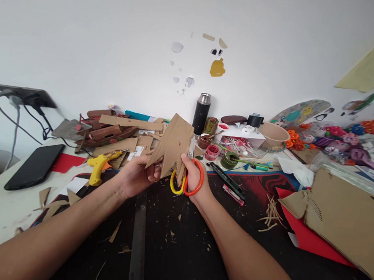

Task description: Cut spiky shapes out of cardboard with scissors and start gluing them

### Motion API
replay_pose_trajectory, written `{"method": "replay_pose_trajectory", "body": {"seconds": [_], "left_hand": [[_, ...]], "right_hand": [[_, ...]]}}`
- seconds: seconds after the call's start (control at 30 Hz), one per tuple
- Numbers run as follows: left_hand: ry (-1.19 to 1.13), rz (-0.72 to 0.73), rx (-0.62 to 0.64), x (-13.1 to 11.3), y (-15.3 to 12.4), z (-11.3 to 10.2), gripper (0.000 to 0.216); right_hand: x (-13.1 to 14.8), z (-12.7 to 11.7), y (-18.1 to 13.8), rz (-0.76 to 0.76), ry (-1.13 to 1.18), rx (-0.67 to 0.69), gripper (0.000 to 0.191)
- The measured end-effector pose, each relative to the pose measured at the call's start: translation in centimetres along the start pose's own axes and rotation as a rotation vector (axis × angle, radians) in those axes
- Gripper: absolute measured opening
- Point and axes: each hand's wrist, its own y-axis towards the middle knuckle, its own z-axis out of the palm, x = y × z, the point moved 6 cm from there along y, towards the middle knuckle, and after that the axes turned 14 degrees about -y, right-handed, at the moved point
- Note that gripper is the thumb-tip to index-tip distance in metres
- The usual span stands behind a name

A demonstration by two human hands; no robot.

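Both my hands are busy: my left hand [137, 177] pinches the cardboard piece [171, 145], my right hand [194, 180] grips the scissors [187, 178] against it.

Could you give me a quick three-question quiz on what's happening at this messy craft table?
1. True or false: the right hand has its grip on the scissors.
2. What does the left hand hold? A) a hammer B) the cardboard piece C) a teacup
3. Fill in: the yellow glue gun lies on the table to the person's ____ of both hands.

Key: 1 true; 2 B; 3 left.
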Motion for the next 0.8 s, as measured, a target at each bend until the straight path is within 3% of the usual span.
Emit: {"method": "replay_pose_trajectory", "body": {"seconds": [0.3,0.6,0.8], "left_hand": [[-0.082,-0.015,0.028,0.0,-0.5,0.6,0.012],[0.002,0.015,0.184,-0.1,-1.1,2.2,0.013],[0.028,0.011,0.223,-0.1,-1.3,2.5,0.020]], "right_hand": [[-0.6,0.8,-0.1,0.055,0.076,0.134,0.051],[-0.8,1.5,-0.4,0.079,0.057,0.249,0.053],[-0.8,2.0,-0.6,0.080,0.082,0.327,0.051]]}}
